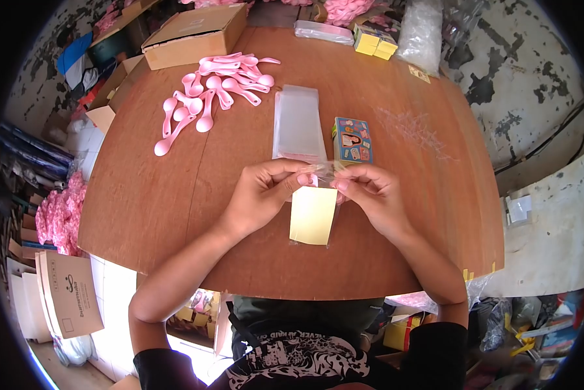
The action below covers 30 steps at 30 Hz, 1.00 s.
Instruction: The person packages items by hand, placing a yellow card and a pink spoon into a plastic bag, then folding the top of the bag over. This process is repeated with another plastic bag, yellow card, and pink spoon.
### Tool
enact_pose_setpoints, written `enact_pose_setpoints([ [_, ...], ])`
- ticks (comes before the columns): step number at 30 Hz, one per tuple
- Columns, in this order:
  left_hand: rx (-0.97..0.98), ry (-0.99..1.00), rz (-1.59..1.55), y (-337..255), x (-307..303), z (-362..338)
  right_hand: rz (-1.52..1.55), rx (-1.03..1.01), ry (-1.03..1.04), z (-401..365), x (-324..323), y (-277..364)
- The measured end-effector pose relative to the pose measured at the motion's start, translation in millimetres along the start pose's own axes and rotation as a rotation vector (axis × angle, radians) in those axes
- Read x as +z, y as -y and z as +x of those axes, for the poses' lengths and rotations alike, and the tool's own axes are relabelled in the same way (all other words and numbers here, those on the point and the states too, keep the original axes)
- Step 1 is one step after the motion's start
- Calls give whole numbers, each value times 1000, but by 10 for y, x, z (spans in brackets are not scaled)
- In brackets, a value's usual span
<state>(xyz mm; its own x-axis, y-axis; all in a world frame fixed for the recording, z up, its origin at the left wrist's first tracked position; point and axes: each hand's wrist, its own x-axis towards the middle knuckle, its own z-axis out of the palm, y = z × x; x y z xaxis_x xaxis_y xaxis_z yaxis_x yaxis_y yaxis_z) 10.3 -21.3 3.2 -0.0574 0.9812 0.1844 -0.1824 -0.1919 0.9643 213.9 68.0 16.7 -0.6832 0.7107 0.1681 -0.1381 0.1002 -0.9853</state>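
A worker's two bare hands pinch the top of a clear plastic sleeve near the front of a brown wooden table. The left hand is partly closed, its thumb and forefinger pressed together on the sleeve's upper left; the right hand mirrors it at the upper right, fingers curled and thumb against the plastic. Between and just below the hands hangs a pale yellow card inside the sleeve, close to upright in the view. A touch of pink shows beside the left thumb, too small to identify. Just beyond the hands lie a stack of clear plastic bags and, to its right, a blue illustrated pack. Pink spoons are spread farther off at the left, near a closed cardboard box.
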Motion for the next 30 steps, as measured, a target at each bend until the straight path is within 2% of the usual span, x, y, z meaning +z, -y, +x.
enact_pose_setpoints([
  [8, 43, 58, 30, 27, -87, -1, -148, -188, 74, 10, -120, -56],
  [10, 118, 57, 123, 59, -103, -2, -153, -191, 90, 10, -131, -53],
  [17, 115, 72, 196, 22, -96, -11, -142, -147, 92, -12, -105, -22],
  [23, 20, 85, 40, -15, -112, -23, -246, -234, 104, -20, -105, -12],
  [26, 29, 94, -5, -16, -106, -26, -224, -202, 118, -40, -109, 30],
  [28, 88, 69, 183, -2, -64, -20, -183, -207, 97, -50, -17, 11],
  [30, 117, 63, 150, -27, -22, 5, -141, -214, 77, -46, 45, -25],
])
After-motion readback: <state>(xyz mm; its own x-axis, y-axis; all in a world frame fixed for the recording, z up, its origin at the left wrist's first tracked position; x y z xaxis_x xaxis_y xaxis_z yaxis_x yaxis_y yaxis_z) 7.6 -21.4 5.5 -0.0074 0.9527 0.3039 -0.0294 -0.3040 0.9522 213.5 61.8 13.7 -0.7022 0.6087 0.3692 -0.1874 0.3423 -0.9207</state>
